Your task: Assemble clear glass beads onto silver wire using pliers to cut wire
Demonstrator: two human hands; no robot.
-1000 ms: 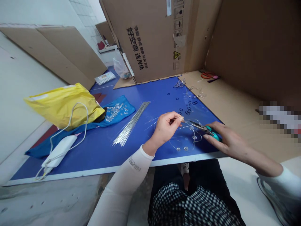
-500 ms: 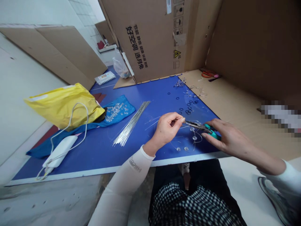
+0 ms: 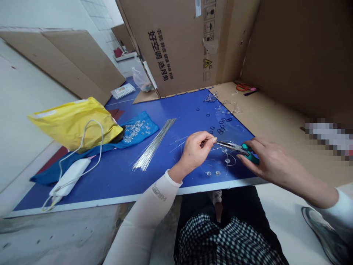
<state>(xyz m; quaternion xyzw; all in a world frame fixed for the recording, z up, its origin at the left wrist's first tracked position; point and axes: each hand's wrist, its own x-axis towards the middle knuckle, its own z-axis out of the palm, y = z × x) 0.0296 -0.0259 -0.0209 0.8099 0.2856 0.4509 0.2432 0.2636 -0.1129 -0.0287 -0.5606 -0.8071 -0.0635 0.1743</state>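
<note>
My right hand (image 3: 264, 158) is closed on the green handles of long-nosed pliers (image 3: 233, 147), whose jaws point left. At the jaws' tip, my left hand (image 3: 195, 149) pinches a thin wire with thumb and forefinger; the other fingers are curled in. Thin looping wire with clear beads (image 3: 227, 161) hangs or lies just below the pliers. Two more clear beads show near the table's front edge. Left of my left hand lies a bundle of straight silvery wires (image 3: 154, 145) on the blue table (image 3: 116, 184).
Black rings (image 3: 221, 131) and small wire pieces (image 3: 211, 97) lie behind my hands. Clear beads sit on a blue cloth (image 3: 150, 125) beside a yellow bag (image 3: 74, 123) and a white corded device (image 3: 70, 177). Cardboard (image 3: 182, 48) stands behind; red-handled scissors (image 3: 242, 87) lie back right.
The pliers have turned slightly and their handles have shifted a little to the right with my right hand. My left hand has barely moved, still pinching at the jaws' tip.
</note>
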